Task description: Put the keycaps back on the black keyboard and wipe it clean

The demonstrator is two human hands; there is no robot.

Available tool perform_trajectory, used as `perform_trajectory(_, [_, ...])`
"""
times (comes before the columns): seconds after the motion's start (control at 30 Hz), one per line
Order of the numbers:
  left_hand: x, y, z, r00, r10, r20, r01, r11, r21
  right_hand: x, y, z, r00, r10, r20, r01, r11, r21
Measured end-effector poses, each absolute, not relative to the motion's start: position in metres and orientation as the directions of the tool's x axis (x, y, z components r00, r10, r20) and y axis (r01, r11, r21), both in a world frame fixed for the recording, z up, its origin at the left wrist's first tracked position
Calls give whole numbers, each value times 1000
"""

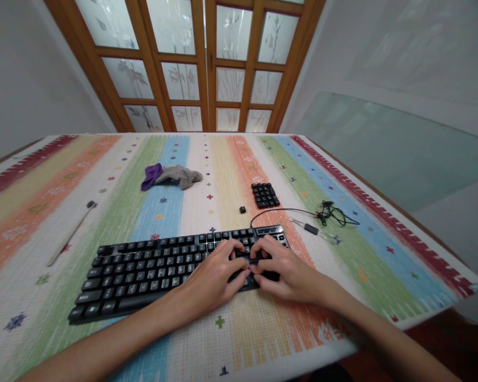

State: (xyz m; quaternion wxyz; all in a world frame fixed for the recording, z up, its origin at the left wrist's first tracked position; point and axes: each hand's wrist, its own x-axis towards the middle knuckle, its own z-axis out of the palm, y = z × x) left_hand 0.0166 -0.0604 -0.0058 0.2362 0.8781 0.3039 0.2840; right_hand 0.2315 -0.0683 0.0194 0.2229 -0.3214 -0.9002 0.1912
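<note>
A black keyboard (151,270) lies at a slant on the striped tablecloth. Both hands are over its right end, where the number pad area is partly bare of keycaps. My left hand (217,270) has its fingers curled, thumb and fingertips drawn in toward the keys. Opposite it, my right hand (284,270) is curled the same way, its fingertips meeting those of the left. Whatever is between the fingertips is too small and covered to make out. Beyond the keyboard, a block of loose black keycaps (265,195) sits in rows, with a single keycap (242,209) to its left.
A wire keycap puller (311,228) with a black handle lies right of the keyboard, near the bundled cable (331,213). A slim brush (72,233) rests at the left. Farther back is a crumpled grey and purple cloth (175,175). The table's right edge borders a glass panel.
</note>
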Motion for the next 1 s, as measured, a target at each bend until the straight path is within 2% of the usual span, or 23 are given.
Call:
perform_trajectory(0.13, [14, -60, -4, 650, 672, 354, 363, -685, 632, 232, -53, 30, -720, 635, 281, 490, 751, -442])
perform_trajectory(0.27, [12, -61, 0, 637, 673, 375, 353, -688, 634, 233, -18, 32, -646, 653, 396, 534, 757, -378])
perform_trajectory(0.37, [10, -61, 5, 651, 646, 398, 385, -733, 561, 234, 16, 22, -592, 669, 450, 592, 740, -321])
perform_trajectory(0.5, [4, -55, 12, 675, 623, 396, 473, -777, 416, 232, 51, 7, -564, 727, 392, 659, 682, -316])
perform_trajectory(0.77, [-6, -43, 0, 775, 614, 147, 579, -784, 222, 228, 61, 1, -523, 787, 327, 713, 614, -339])
perform_trajectory(0.9, [-5, -44, -1, 781, 612, 122, 592, -789, 164, 229, 53, 4, -510, 774, 376, 692, 628, -356])
perform_trajectory(1.0, [-5, -45, -1, 782, 614, 109, 597, -788, 150, 233, 35, 13, -488, 760, 430, 638, 646, -419])
